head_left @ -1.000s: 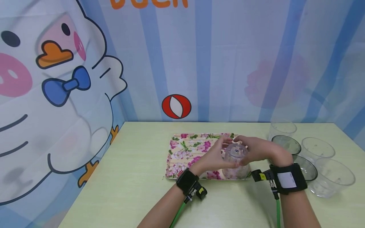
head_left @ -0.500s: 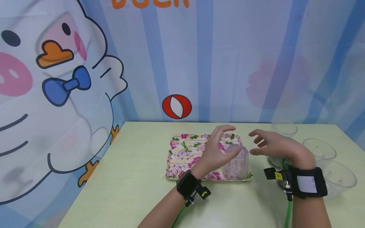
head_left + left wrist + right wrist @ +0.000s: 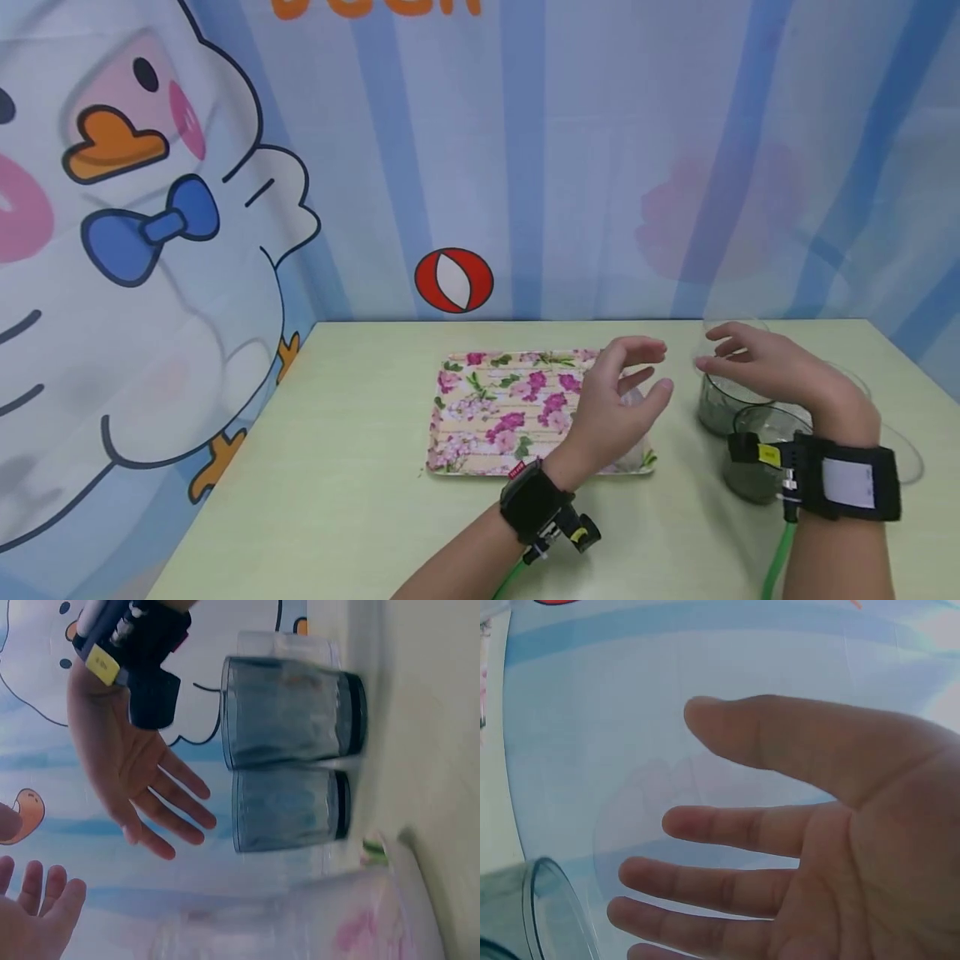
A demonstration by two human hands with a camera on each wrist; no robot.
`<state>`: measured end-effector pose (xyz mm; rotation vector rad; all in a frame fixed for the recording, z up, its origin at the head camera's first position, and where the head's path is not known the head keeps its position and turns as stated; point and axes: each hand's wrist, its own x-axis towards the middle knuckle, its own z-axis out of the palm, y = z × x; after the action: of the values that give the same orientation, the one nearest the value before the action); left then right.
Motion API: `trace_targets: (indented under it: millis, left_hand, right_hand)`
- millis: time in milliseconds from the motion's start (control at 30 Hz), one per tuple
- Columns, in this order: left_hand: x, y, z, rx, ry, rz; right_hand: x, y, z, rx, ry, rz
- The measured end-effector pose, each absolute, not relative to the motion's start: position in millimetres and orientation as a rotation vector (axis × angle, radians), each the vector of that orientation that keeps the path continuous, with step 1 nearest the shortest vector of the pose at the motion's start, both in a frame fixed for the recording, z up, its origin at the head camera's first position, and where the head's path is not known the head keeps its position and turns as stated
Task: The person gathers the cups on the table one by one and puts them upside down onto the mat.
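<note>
Hands free — cups rt

Bright even light, soft faint shadows; wrist views blurred close-up, head view sharp.

My left hand hangs raised above the worktop's middle, fingers loosely spread and holding nothing — thumb out to the right. My right hand hovers toward the right edge, palm down, fingers relaxed and apart — both forearms reach in from the near edge.
</note>
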<state>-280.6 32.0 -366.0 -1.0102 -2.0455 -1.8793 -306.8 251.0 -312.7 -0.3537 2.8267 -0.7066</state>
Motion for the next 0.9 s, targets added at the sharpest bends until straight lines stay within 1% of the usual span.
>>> trace_targets:
  millis: [167,267,467,667,900]
  left_hand:
    - [-274.4,50.3,-363.9,-1.065,-2.102,-1.919]
    - [-273.8,61.1,-365.1,-1.055,-2.161,-1.937]
    - [-276.2,77.9,-376.1,-0.984,-2.327,-1.993]
    - [-275.3,90.5,-387.1,-0.872,-2.527,-1.948]
    - [-276.6,97.0,-395.4,-0.854,-2.586,-1.940]
  right_hand:
    - [-306.1,266.1,-315.2,-0.288,2.820,-0.738]
    - [-305.9,272.9,-316.4,-0.275,2.824,-0.745]
    - [-306.3,282.4,-319.7,-0.263,2.833,-0.716]
    - [-306.5,288.2,-324.2,-0.226,2.814,-0.698]
    - [-305.2,292.3,-326.1,-0.222,2.754,-0.742]
